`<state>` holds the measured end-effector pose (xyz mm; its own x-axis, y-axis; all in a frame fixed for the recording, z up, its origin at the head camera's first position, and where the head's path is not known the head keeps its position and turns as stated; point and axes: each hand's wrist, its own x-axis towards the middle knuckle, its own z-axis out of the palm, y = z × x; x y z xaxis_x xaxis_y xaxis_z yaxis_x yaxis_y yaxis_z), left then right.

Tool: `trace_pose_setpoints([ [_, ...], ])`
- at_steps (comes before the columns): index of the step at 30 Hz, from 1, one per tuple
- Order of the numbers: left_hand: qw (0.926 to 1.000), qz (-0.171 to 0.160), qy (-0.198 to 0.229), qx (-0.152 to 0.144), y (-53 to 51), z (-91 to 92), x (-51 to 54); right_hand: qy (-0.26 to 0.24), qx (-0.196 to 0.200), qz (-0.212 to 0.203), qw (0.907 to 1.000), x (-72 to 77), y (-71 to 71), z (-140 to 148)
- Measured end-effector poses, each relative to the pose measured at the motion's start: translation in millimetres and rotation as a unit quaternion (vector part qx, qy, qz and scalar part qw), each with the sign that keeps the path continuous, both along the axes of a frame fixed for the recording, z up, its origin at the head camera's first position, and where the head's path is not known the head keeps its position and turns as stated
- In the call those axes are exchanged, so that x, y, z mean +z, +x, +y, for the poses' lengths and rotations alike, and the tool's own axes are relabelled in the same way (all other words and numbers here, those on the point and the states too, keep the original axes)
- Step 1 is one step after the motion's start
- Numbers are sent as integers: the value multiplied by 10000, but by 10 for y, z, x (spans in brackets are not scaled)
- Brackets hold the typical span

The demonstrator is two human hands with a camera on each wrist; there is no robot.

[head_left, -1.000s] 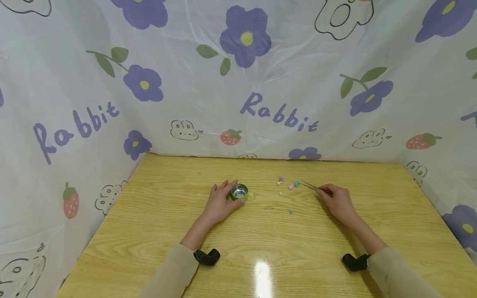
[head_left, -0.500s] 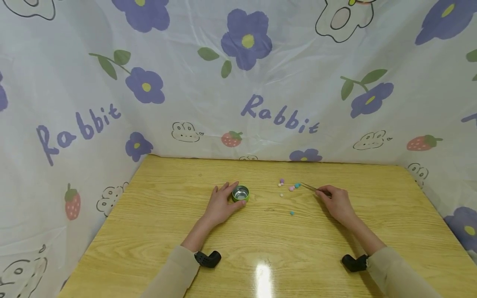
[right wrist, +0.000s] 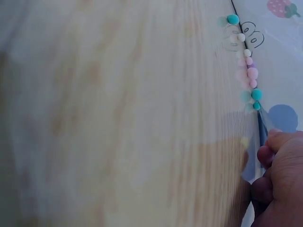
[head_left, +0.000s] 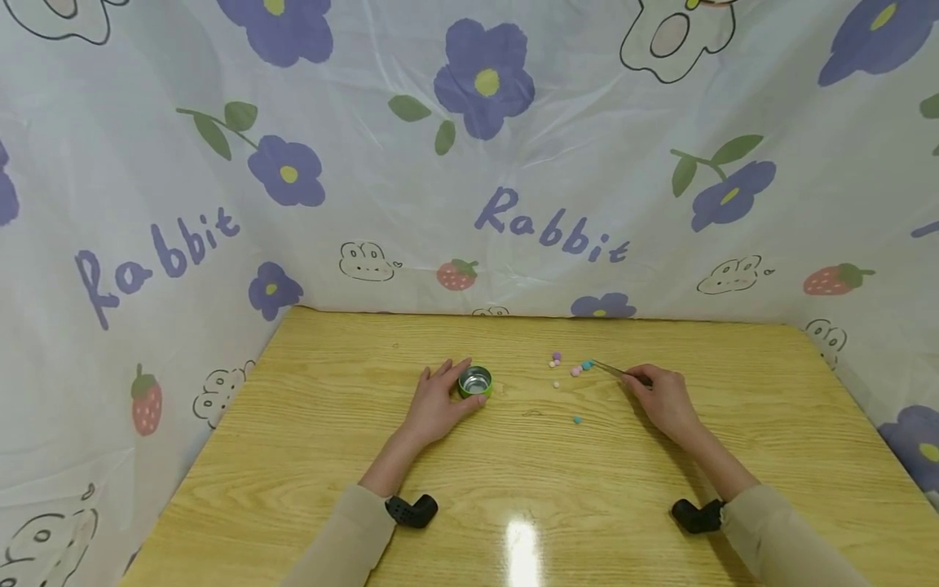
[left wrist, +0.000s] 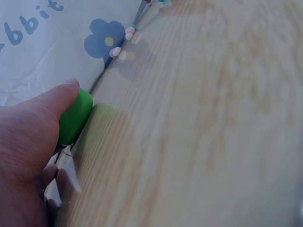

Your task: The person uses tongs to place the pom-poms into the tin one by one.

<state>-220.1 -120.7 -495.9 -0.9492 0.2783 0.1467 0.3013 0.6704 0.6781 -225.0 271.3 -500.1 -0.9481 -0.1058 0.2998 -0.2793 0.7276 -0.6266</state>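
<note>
In the head view my left hand (head_left: 436, 408) holds a small round tin (head_left: 490, 386), green outside and silvery inside, between thumb and fingers. The tin stands upright on the table; its green wall (left wrist: 77, 118) shows beside the thumb in the left wrist view. My right hand (head_left: 666, 401) pinches metal tweezers (head_left: 610, 368), which point left. Their tips meet a small teal ball (right wrist: 257, 106) beside a larger teal ball (right wrist: 256, 94); whether they grip it I cannot tell. Pink balls (head_left: 575, 371) lie against the teal ones.
A purple ball (head_left: 557, 356) lies with pale ones farther back on the wooden table (head_left: 352, 505). A white ball (head_left: 556, 385) sits between tin and tweezers, and a lone blue ball (head_left: 577, 420) lies nearer the front. Patterned cloth (head_left: 411, 204) hangs behind and at the sides.
The view has shifted slightly. The tweezer tips have come up to the small teal ball. My left hand stays round the tin.
</note>
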Motion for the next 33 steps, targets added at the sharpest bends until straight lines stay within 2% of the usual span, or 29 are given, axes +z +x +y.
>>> trace_pose_setpoints([
  [12,9998,176,-59,-13,-31,-5,-36,-31,-123,-236,9996,34,7,-15],
  [22,9999,141,-3,36,-5,3,-33,-327,-380,-680,9964,80,-8,2],
  [33,9998,197,-24,44,-15,-5,-64,-449,-399,-643,9961,90,13,-70],
])
